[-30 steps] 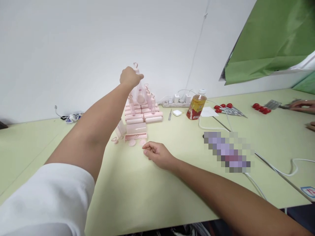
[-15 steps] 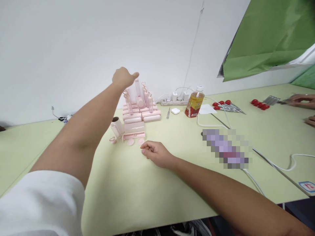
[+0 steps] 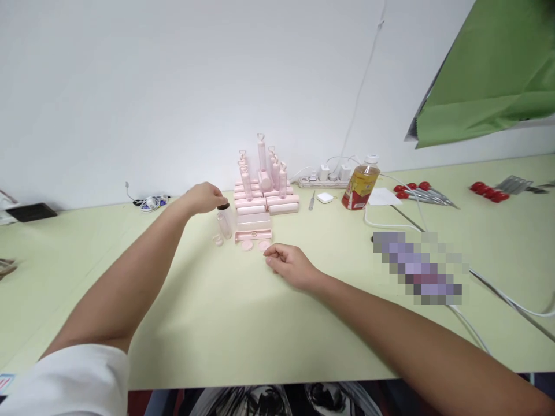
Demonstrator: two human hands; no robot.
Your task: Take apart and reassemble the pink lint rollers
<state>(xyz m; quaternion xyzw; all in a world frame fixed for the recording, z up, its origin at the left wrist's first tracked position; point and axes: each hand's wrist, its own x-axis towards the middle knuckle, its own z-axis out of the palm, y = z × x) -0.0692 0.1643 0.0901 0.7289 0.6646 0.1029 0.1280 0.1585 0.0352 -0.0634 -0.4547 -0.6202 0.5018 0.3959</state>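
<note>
My left hand point(image 3: 203, 198) reaches forward, its fingers curled down onto the dark top end of a pale pink tube point(image 3: 225, 222) that stands on the green table point(image 3: 217, 323). Beside the tube lie a small heart-shaped piece point(image 3: 218, 240), a flat pink tray point(image 3: 253, 234) and two pink discs point(image 3: 247, 245). Behind them rises a stack of pink blocks with upright heart-topped sticks point(image 3: 260, 193). My right hand point(image 3: 289, 266) rests on the table just right of the discs, fingers loosely curled with nothing seen in them.
A bottle of amber liquid point(image 3: 359, 186), a power strip point(image 3: 323, 182) and a small white box point(image 3: 325, 198) stand at the back. Red-handled tools point(image 3: 416, 193) lie at the right, white cables point(image 3: 498, 292) cross the table, and a green sheet point(image 3: 489, 75) hangs above.
My left hand has come down from the top of the pink stack to the tube at its left front. The right hand has stayed put; the view swung slightly left.
</note>
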